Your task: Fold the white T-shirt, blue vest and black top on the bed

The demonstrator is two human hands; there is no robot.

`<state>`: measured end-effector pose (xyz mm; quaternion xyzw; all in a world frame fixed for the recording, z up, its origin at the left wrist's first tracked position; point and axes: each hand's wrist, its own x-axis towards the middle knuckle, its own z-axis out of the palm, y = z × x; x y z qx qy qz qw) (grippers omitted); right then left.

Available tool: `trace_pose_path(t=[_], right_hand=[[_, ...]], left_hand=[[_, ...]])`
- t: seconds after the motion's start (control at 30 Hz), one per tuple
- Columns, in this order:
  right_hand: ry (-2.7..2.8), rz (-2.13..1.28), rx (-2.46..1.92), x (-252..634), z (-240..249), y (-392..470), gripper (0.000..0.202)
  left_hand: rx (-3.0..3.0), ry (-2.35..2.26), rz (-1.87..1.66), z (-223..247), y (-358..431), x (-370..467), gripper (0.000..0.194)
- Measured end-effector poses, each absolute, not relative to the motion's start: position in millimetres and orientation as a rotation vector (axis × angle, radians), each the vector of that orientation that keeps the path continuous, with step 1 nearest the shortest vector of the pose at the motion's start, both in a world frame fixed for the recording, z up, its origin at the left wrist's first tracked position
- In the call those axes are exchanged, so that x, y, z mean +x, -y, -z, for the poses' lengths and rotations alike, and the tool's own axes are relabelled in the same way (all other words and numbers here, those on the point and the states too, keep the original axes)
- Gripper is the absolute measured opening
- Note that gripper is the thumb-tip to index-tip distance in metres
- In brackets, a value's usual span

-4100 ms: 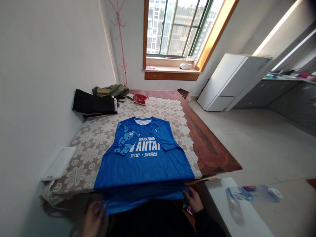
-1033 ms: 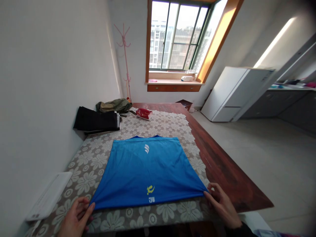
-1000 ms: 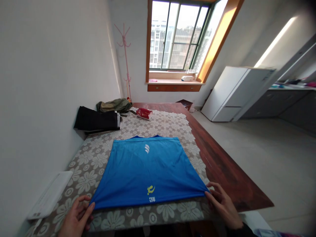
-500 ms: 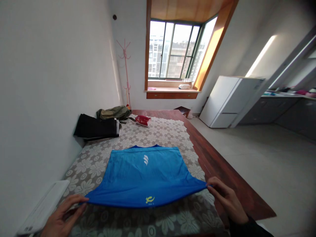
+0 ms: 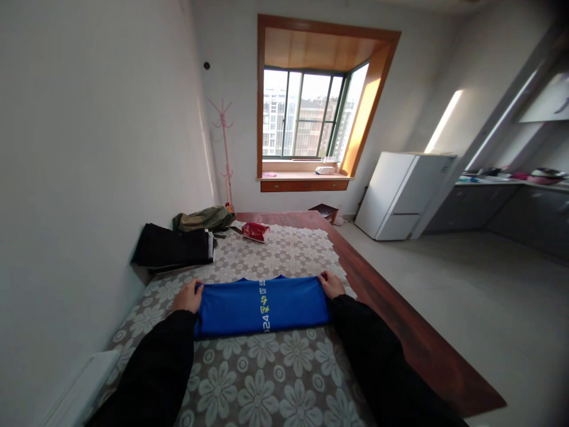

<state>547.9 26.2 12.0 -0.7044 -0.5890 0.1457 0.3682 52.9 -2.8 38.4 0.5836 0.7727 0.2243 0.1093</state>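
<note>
Across the flowered cloth (image 5: 297, 353) lies the folded blue shirt (image 5: 231, 308), its far corners pinched between the closed fingers of your left hand (image 5: 188, 296) and right hand (image 5: 331, 285), so lower both evenly, the edge straight and taut, before letting go.

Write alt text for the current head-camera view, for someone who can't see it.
A person's left hand and right hand grip the far corners of a folded, printed blue garment on a flower-patterned cloth. Beyond lie a red packet and, at left, black fabric. Behind are a window and white fridge.
</note>
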Motion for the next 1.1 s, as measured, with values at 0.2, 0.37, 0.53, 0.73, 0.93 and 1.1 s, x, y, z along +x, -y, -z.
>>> trace_pose_path(t=[0.2,0.37,0.53,0.73,0.93,1.1], right_hand=[[1.589,-0.262,-1.82,550,-6,-19,0.026],[1.844,-0.316,-1.615,528,-25,4,0.023],[2.162,-0.628,-1.255,446,-45,27,0.016],[2.41,-0.788,-1.245,319,-54,19,0.02],[2.371,-0.738,-1.438,210,-61,-2,0.07],[2.325,-0.797,-1.535,159,-62,-1,0.062]], left_hand=[[1.777,-2.374,-0.52,-33,20,46,0.053],[1.789,-2.381,-0.191,-36,73,43,0.07],[1.797,-2.308,-0.208,-33,112,52,0.06],[1.762,-2.211,-0.261,-37,111,58,0.027],[1.696,-2.241,-0.297,-31,111,65,0.015],[1.604,-2.28,-0.379,-14,116,65,0.023]])
